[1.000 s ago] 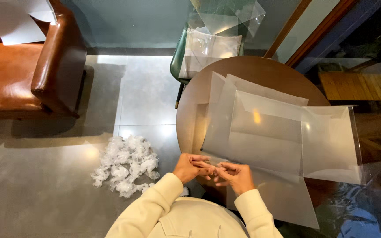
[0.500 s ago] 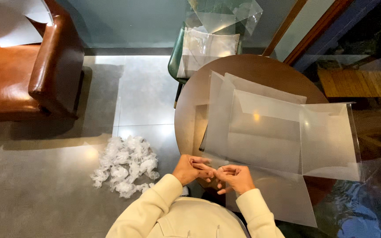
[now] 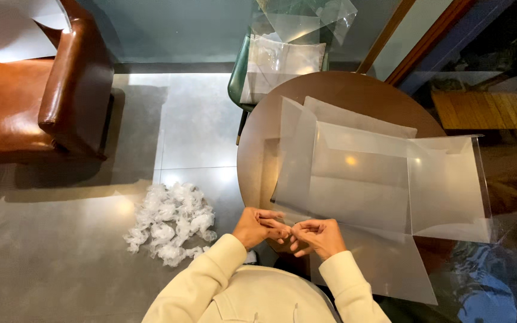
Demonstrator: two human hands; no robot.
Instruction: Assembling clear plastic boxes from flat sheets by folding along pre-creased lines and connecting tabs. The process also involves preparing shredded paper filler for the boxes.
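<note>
My left hand (image 3: 259,226) and right hand (image 3: 316,236) meet fingertip to fingertip at the near edge of the round wooden table (image 3: 258,155), fingers curled, pinching the corner of a frosted plastic sheet (image 3: 354,191) that lies flat before me.

Translucent frosted plastic sheets (image 3: 360,173), several, creased and partly folded up, lie overlapped flat on the round brown worktop (image 3: 258,149). One panel stands upright at the worktop's right edge. The near edge overhangs the worktop's front rim.
</note>
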